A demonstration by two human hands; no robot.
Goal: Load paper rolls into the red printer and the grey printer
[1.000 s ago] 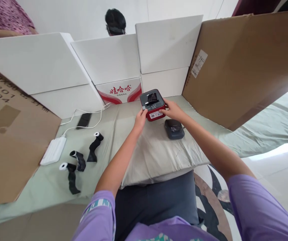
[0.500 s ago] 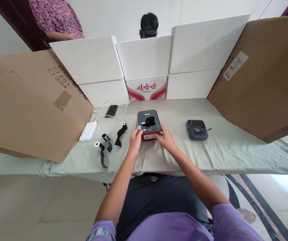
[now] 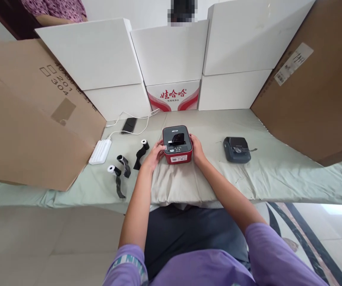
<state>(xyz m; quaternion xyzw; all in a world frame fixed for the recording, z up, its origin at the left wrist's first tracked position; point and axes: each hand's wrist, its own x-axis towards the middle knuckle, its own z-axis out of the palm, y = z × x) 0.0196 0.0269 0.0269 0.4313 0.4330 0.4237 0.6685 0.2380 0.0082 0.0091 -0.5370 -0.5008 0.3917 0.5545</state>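
A small red label printer (image 3: 177, 144) with a dark grey top sits on the pale cushion (image 3: 185, 183) in front of me. My left hand (image 3: 154, 154) grips its left side, thumb at the front corner. Pressed against the printer's right side is my right hand (image 3: 196, 149), fingers curled round it. A black roll shows in the printer's open top slot.
A dark grey printer (image 3: 236, 149) lies to the right. Three black ribbon rolls (image 3: 126, 166), a white power strip (image 3: 100, 151) and a phone (image 3: 129, 125) lie to the left. White boxes (image 3: 171, 59) and cardboard sheets (image 3: 28, 115) wall the green-covered table. Other people are behind the boxes.
The red printer has been drawn from beside the dark grey printer to the cushion in front of me, both hands still on it. The view has swung left.
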